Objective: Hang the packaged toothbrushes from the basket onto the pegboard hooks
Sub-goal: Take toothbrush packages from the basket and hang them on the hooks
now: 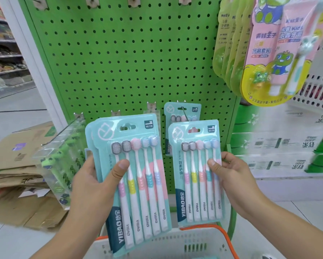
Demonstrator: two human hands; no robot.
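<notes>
Toothbrush packs in both grips: my left hand (93, 182) pinches a stack (132, 180), my right hand (231, 176) one pack (199, 172). Above the right grip, another pack (182, 113) hangs on the pegboard (119, 62); basket (175, 243) below.

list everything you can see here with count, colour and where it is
pegboard: one, green, upright ahead
hung toothbrush pack: one, teal, on a lower right hook
held toothbrush packs: at least two stacked, teal, in left hand
single toothbrush pack: one, teal, in right hand
kids toothbrush sets: several, yellow and pink, hanging upper right
frog toothbrush packs: several, clear and green, lower left hook
basket: one, white with orange rim, bottom
cardboard: flattened stack, brown, floor left
left hand: grip on the stack
right hand: grip on single pack
</notes>
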